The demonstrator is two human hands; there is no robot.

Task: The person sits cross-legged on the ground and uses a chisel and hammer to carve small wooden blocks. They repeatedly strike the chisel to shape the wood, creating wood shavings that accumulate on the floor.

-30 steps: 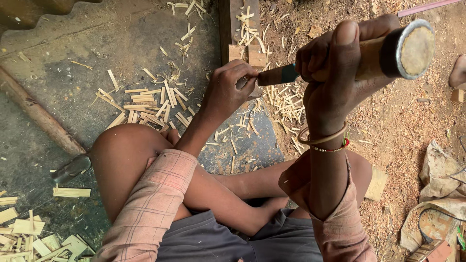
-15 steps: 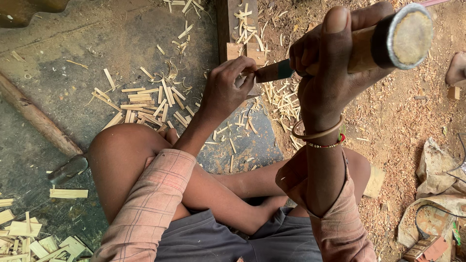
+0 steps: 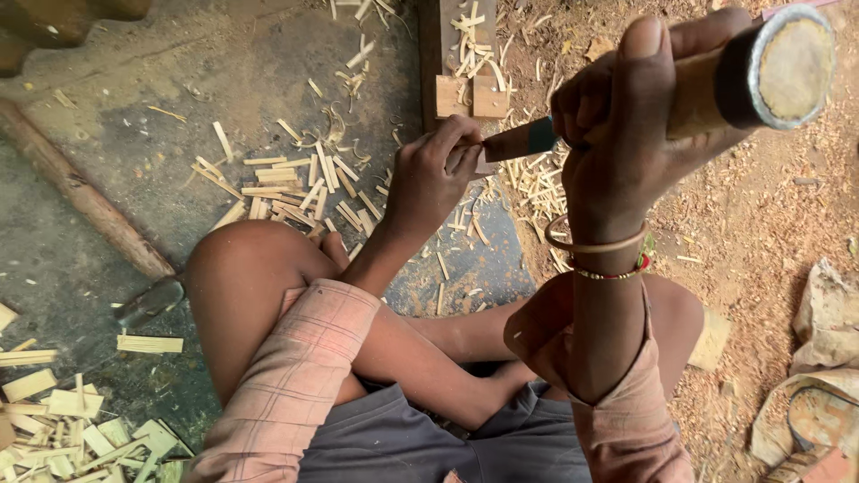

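Though gripped, blade beside left grip

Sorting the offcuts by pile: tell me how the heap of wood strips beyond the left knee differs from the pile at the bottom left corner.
The heap beyond the knee is thin, narrow sticks, scattered loosely at many angles; the corner pile holds wider, flatter slats, packed closer and overlapping. The heap lies close to the left hand; the corner pile lies well behind the knee, away from both hands. Both are pale, freshly cut wood on the dark ground.
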